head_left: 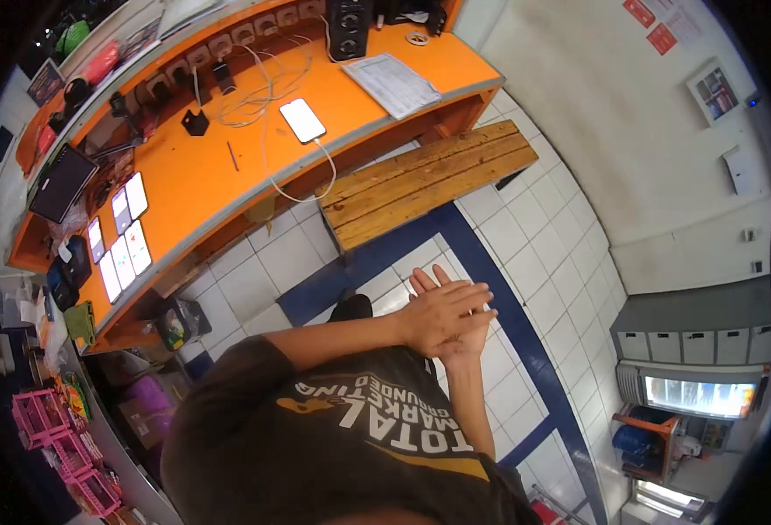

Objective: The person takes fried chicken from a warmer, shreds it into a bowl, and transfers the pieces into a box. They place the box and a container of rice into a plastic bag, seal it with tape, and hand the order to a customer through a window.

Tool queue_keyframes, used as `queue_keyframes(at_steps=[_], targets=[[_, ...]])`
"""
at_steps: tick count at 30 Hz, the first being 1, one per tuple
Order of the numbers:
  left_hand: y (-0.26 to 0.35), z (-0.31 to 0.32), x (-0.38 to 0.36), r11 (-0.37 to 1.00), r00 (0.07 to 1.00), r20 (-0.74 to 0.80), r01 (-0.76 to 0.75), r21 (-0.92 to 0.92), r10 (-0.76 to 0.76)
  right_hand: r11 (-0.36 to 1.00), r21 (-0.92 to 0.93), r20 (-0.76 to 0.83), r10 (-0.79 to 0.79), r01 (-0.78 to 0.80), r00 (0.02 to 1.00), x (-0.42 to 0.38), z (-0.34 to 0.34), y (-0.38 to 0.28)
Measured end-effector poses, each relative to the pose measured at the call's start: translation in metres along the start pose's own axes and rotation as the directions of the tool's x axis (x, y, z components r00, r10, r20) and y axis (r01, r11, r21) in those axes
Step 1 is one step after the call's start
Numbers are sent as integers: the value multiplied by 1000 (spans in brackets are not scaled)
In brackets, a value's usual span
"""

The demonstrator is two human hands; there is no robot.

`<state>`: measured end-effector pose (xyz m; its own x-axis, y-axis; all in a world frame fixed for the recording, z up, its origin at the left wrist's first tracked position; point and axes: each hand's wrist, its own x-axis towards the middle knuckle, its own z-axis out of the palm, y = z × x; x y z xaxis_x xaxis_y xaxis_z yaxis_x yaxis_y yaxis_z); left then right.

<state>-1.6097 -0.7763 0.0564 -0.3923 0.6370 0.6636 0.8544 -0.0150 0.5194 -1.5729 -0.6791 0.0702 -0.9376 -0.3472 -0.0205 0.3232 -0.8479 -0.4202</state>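
Observation:
My left hand point(442, 320) lies across my right hand point(466, 348), palm against palm, its fingers stretched out to the right. The right hand is turned palm up beneath it, and its extended fingertips show above the left hand. Part of the right palm is covered. I see no object in either hand. Both are in front of my dark printed T-shirt point(333, 446), above the tiled floor. The nearest furniture is a wooden bench point(429, 184), apart from both hands.
An orange desk point(197, 175) carries a lit phone point(303, 121) on a white cable, several more phones point(121, 262), papers point(392, 85) and a black speaker point(348, 31). Pink plastic racks point(53, 437) stand at lower left. Grey lockers point(698, 346) line the right side.

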Motion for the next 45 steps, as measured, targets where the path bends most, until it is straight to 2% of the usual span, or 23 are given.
queue_keyframes(at_steps=[1,5,11,13,14,15,17,19,23,25,27,29,32,34,35,36,37,38,39,40,41,43,45], targets=[[-9,5,2,999,999,-27,38,-9,-38,996,74,-260,-28,49,965,-3,10,-7],[-65,13,18,993,999,-24,44,105,-42,1000,-15,-525,-20,15,851,0,-26,-32],[-177,23,37,951,949,84,299,75,-304,982,-188,-518,-84,-17,851,54,-65,-86],[-217,27,50,497,603,438,797,-342,-666,949,-290,-480,-31,-126,877,78,-70,-115],[-228,27,57,214,568,462,758,-616,-681,952,-272,-530,-29,-137,847,94,-66,-125],[-238,27,64,215,568,450,753,-622,-689,950,-276,-525,-19,-149,851,107,-76,-137],[-248,20,84,-299,552,583,521,-799,-596,965,-94,-339,201,-245,919,135,-103,-156],[-258,12,101,-499,589,649,425,-755,-482,942,-180,-401,193,-284,896,176,-110,-161],[-309,28,97,-458,538,563,330,-825,-627,916,-53,-362,352,-397,863,246,-160,-185],[-323,19,100,-415,549,464,220,-883,-695,782,-298,-458,386,-547,801,280,-163,-196],[-319,-2,105,-239,454,275,137,-961,-847,722,-344,-388,474,-601,791,312,-177,-199],[-330,-15,93,-239,468,262,108,-965,-844,622,-415,-401,530,-664,747,344,-177,-196],[-335,-20,93,-12,360,26,41,-999,-933,570,-449,-437,532,-689,725,382,-205,-178],[-343,-16,88,375,319,-294,232,-897,-901,613,-443,-436,491,-655,754,406,-222,-151],[-337,-16,98,431,240,-380,221,-875,-894,549,-468,-390,574,-692,720,416,-218,-144],[-330,-16,119,515,142,-505,408,-754,-851,533,-336,-309,717,-777,625,426,-212,-141],[-324,-17,135,520,47,-618,593,-615,-785,466,-200,-222,835,-862,503,432,-200,-137],[-320,-14,143,524,-46,-677,594,-610,-735,369,-90,-156,912,-925,379,430,-186,-134],[-317,-11,149,450,33,-827,850,-272,-562,287,-71,-132,947,-955,294,428,-174,-134],[-314,-4,153,224,168,-887,972,75,-430,207,-107,-129,967,-972,220,428,-165,-132],[-308,4,154,172,103,-914,984,37,-392,147,-168,-135,976,-975,171,425,-158,-132],[-296,16,150,152,141,-965,982,109,-220,54,-287,-137,986,-956,97,419,-148,-133],[-297,39,133,35,83,-981,996,78,-173,-29,-397,-149,988,-917,34,408,-146,-138]])
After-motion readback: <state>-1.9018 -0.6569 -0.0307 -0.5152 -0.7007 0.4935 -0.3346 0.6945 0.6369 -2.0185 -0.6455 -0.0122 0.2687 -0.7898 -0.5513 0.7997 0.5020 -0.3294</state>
